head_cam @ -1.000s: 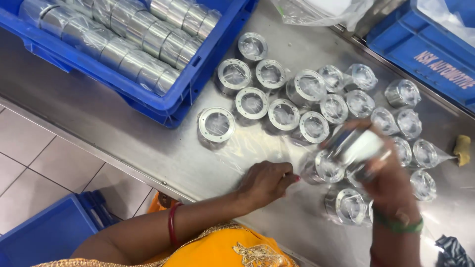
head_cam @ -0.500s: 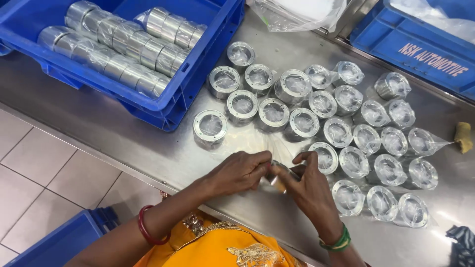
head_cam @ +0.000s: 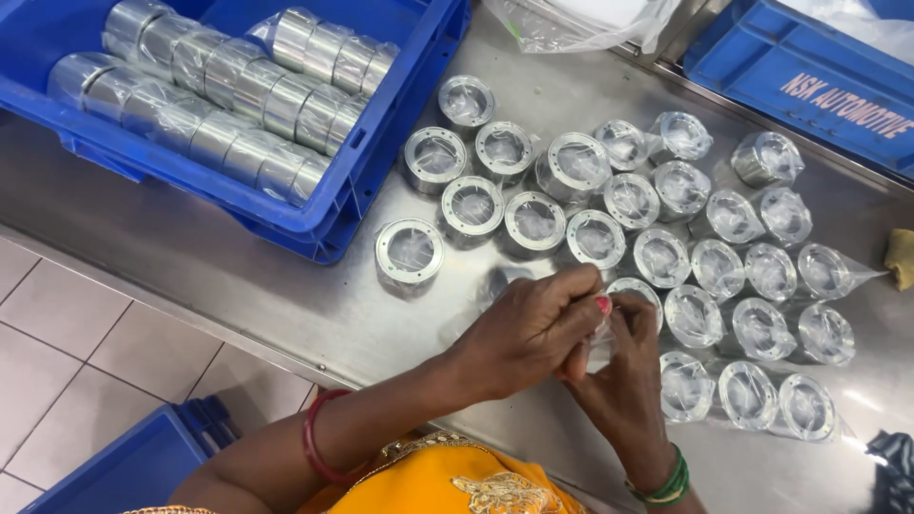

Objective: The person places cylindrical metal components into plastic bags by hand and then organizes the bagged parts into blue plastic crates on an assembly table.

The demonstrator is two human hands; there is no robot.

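Steel worktable [head_cam: 238, 286] — bright glare on it — over pale floor tiles [head_cam: 86, 352].

I see silver rings [head_cam: 409, 251] on my grey steel table [head_cam: 238, 286], blue crates [head_cam: 362, 181] far left and right, red bangle [head_cam: 314, 447].

We saw a steel counter [head_cam: 238, 286] carrying a blue crate [head_cam: 381, 162] filled with rows of shiny metal cylinders [head_cam: 228, 95], a second blue crate [head_cam: 809, 86] at the far right, a crumpled clear plastic sheet [head_cam: 581, 24] between them, and pale floor tiles [head_cam: 86, 352] below.
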